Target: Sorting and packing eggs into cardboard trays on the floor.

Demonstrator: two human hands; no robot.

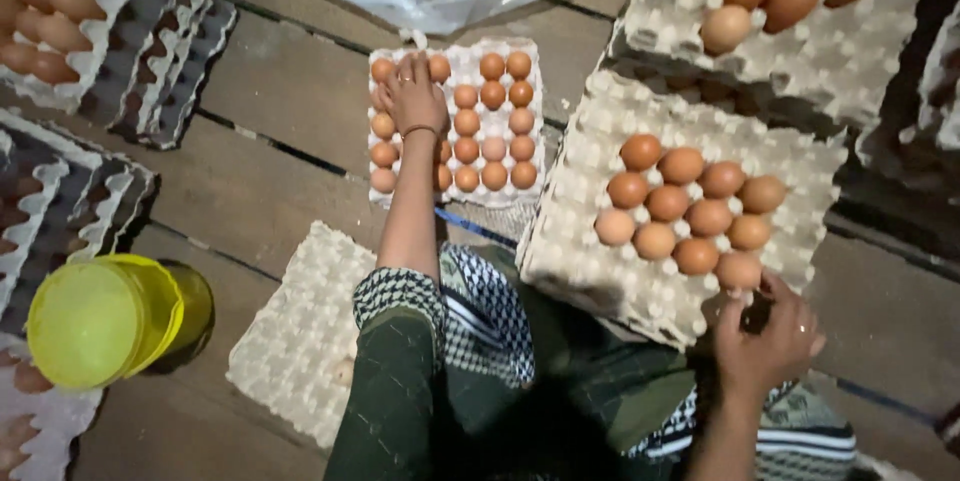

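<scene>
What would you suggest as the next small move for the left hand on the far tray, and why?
Probably lift the left hand away from the far tray and back toward the near stack. The far tray's cups look almost all filled, while the right hand sits at the near stack's eggs, where many cups remain bare.

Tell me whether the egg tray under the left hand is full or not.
Nearly full: brown eggs fill most cups of the tray; the left hand hides a few, so completely full cannot be told.
</scene>
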